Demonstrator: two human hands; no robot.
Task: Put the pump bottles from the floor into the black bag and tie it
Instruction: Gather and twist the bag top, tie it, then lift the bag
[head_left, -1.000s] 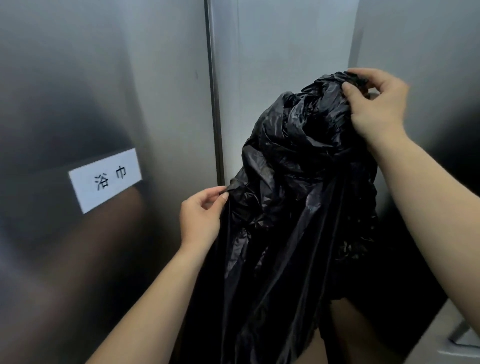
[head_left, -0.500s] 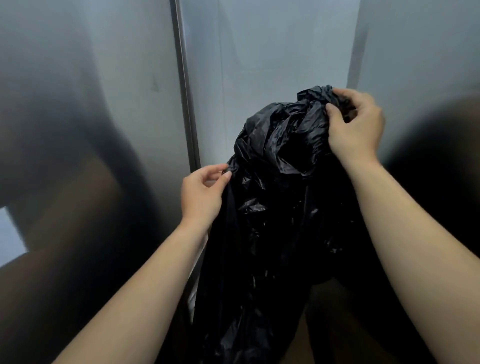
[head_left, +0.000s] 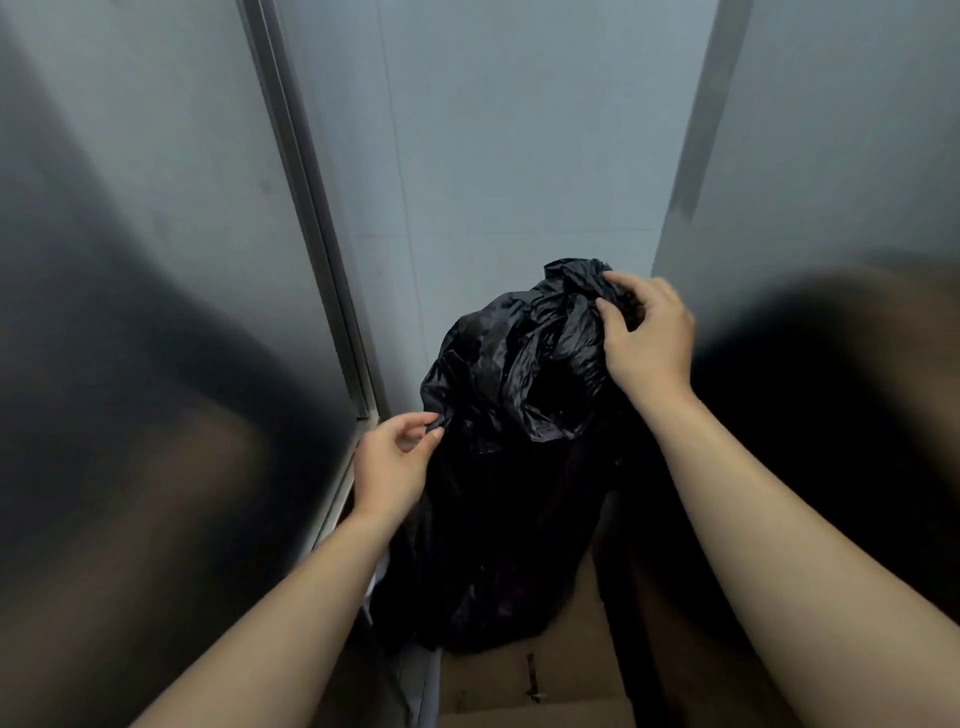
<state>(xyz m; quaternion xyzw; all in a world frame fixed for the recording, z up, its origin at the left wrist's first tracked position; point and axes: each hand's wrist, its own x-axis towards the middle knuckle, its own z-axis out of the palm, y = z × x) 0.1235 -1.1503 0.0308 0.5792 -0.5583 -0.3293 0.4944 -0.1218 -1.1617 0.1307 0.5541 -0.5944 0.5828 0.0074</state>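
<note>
A tall black plastic bag (head_left: 498, 493) stands in a narrow corner, its crumpled top bunched up. My right hand (head_left: 647, 338) grips the bunched plastic at the bag's upper right. My left hand (head_left: 392, 462) pinches a fold of the bag's rim on its left side between thumb and fingers. No pump bottles are visible; whatever the bag holds is hidden.
A brushed metal panel (head_left: 156, 312) with a vertical trim strip (head_left: 311, 234) closes in the left. A pale wall (head_left: 519, 156) is behind and another metal panel (head_left: 831, 208) stands to the right. Flattened brown cardboard (head_left: 545, 680) lies under the bag.
Both hands and the bag have dropped lower in the view. The white label on the left panel has gone out of sight, and the cardboard below has come into view.
</note>
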